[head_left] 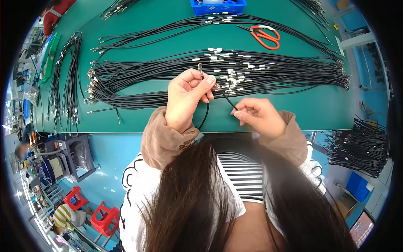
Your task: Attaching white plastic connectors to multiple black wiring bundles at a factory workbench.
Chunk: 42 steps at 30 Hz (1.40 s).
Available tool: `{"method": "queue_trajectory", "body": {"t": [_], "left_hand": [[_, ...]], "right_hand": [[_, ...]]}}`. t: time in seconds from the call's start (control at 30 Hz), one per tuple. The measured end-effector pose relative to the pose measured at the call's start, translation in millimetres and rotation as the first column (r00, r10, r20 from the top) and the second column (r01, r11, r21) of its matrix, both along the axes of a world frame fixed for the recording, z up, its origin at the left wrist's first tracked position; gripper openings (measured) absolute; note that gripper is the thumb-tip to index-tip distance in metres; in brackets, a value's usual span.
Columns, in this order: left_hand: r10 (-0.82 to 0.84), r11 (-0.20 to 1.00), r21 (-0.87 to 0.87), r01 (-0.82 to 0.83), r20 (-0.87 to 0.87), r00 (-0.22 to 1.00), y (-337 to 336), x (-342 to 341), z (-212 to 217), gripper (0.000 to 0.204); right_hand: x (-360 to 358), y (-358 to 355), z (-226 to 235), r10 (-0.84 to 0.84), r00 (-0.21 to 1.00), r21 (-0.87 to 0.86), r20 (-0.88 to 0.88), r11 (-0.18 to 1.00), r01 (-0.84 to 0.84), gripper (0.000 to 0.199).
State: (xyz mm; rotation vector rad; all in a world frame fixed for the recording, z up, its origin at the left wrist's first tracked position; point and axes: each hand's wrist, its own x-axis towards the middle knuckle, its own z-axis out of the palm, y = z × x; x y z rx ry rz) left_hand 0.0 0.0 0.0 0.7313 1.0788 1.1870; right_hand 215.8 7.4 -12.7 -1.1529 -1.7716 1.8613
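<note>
My left hand (187, 94) pinches a black cable (204, 119) near its metal end, which sticks up past the fingertips. Close beside it, my right hand (259, 117) grips a thin black stretch of cable that runs up to the left fingers. Whether both stretches belong to one cable I cannot tell. Both hands are above the near part of the green table. Just behind them lies a wide bundle of black cables (151, 71) with white tags (235, 77) at the middle and metal terminals at the ends.
Red-handled cutters (265, 38) lie behind the bundle, by another row of cables (168, 28). A blue bin (218, 8) stands at the back. More cables (71, 80) lie at the left. Cables hang (357, 147) at the right. Red stools (105, 219) and a person (69, 216) are at lower left.
</note>
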Motion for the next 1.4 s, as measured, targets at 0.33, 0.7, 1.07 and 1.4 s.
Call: {"method": "queue_trajectory", "body": {"t": [0.33, 0.7, 1.07, 1.4], "left_hand": [[-0.011, 0.999, 0.049, 0.009, 0.038, 0.999, 0, 0, -10, 0.007], [-0.025, 0.998, 0.050, 0.025, 0.000, 1.000, -7, 5, -9, 0.008], [-0.100, 0.994, -0.034, 0.103, 0.093, 0.991, -17, 14, -9, 0.010], [-0.237, 0.970, -0.024, 0.242, 0.125, 0.963, -17, 22, -19, 0.011]], "right_hand": [[-21, 1, -4, -0.199, 0.966, -0.106, -0.164, 0.977, 0.183, 0.008], [-18, -7, -14, -0.217, 0.970, 0.026, -0.110, 0.975, 0.221, 0.007], [-16, 20, 11, -0.357, 0.902, 0.027, -0.242, 0.927, 0.374, 0.011], [-22, 29, 16, -0.341, 0.909, -0.023, -0.238, 0.938, 0.346, 0.012]]}}
